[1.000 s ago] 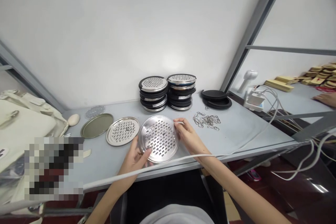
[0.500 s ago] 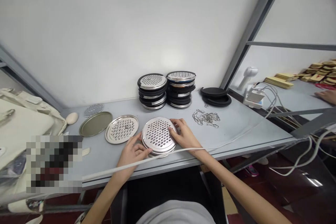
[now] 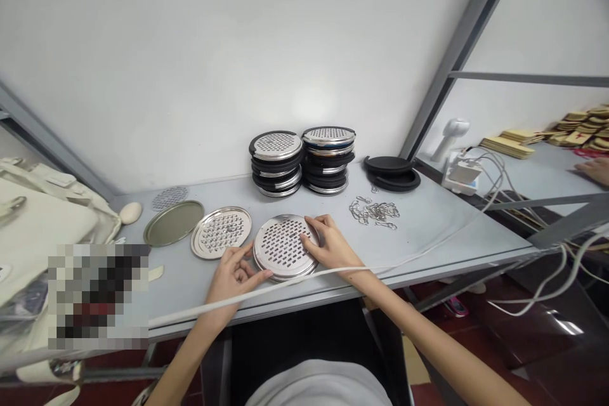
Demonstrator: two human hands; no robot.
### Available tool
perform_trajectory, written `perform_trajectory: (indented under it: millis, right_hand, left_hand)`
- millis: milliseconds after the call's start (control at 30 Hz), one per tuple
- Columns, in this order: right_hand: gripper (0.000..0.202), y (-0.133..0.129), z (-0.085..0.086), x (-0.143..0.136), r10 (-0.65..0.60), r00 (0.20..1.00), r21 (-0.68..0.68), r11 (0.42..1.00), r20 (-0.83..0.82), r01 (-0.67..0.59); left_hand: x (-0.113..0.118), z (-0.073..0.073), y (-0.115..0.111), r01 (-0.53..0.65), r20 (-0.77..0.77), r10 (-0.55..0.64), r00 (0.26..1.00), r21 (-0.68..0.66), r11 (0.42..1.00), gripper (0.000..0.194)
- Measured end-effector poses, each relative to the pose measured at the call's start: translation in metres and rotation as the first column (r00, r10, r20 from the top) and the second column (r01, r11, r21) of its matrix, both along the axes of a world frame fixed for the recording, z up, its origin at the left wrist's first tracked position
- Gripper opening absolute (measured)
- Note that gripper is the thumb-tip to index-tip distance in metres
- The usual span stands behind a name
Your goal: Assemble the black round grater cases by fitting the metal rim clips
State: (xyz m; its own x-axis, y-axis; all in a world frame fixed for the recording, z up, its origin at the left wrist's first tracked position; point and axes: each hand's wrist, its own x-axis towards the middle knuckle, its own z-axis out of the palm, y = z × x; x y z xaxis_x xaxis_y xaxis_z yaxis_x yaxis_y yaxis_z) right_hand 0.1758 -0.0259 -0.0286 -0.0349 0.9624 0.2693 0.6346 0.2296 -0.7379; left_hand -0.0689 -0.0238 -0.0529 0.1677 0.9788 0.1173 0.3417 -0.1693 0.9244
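Note:
Between my two hands a round metal grater plate [image 3: 284, 242] with rows of slots lies on the grey table near its front edge, on top of one or more similar metal rims. My left hand [image 3: 233, 276] grips its left edge, with the thumb at the lower rim and the fingers at the side. From the right, my right hand [image 3: 330, 246] holds the other edge, its thumb pressing on the top face. Just left of the plate, another round grater plate [image 3: 221, 233] with raised teeth lies flat. Beyond it is an olive-coloured round lid [image 3: 174, 223].
Two stacks of black-rimmed round graters [image 3: 276, 165] stand against the wall. Black round covers [image 3: 392, 174] and a pile of small metal clips [image 3: 373, 210] lie at right. A white cable [image 3: 342, 269] crosses above my wrists. A white bag [image 3: 42, 203] sits left; a person's hand [image 3: 594, 169] shows far right.
The grater plate has shifted slightly to the left, and both my hands have moved left with it. The other things on the table stay where they were.

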Motion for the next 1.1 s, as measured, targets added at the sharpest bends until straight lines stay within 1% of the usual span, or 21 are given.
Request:
perform_trajectory:
  millis: [100, 200, 367, 567, 700, 867, 1100]
  right_hand:
    - [0.048, -0.0005, -0.0019, -0.001, -0.005, 1.0, 0.001, 1.0, 0.008, 0.005]
    - [0.045, -0.001, -0.0044, -0.0008, -0.006, 1.0, 0.019, 1.0, 0.015, 0.005]
    - [0.039, -0.0017, -0.006, -0.0011, -0.005, 1.0, 0.028, 1.0, 0.019, 0.005]
    - [0.043, -0.0018, -0.0054, -0.0031, -0.016, 1.0, 0.002, 1.0, 0.026, 0.016]
    - [0.045, -0.0013, -0.0072, -0.0026, -0.009, 0.999, 0.01, 1.0, 0.04, 0.008]
    - [0.044, -0.0012, -0.0082, -0.0023, -0.001, 0.999, 0.028, 1.0, 0.045, 0.0]
    - [0.04, -0.0018, -0.0082, -0.0045, -0.015, 0.998, 0.023, 1.0, 0.054, 0.014]
  left_hand:
    - [-0.0011, 0.002, -0.001, 0.0, -0.139, 0.012, 0.99, 0.09, 0.996, 0.066]
    - [-0.0009, 0.0039, -0.0016, 0.016, -0.203, 0.012, 0.979, 0.136, 0.991, 0.066]
    - [-0.001, 0.0014, -0.0001, 0.03, -0.226, 0.011, 0.974, 0.179, 0.983, 0.066]
    - [-0.0013, 0.0005, -0.0014, 0.035, -0.225, 0.004, 0.974, 0.168, 0.985, 0.067]
    - [-0.0028, 0.0009, -0.0018, 0.044, -0.247, 0.001, 0.969, 0.176, 0.983, 0.069]
    - [-0.0053, -0.0009, 0.0007, 0.065, -0.27, -0.018, 0.963, 0.165, 0.984, 0.067]
    - [-0.0033, 0.0005, -0.0002, 0.053, -0.26, -0.014, 0.966, 0.142, 0.989, 0.064]
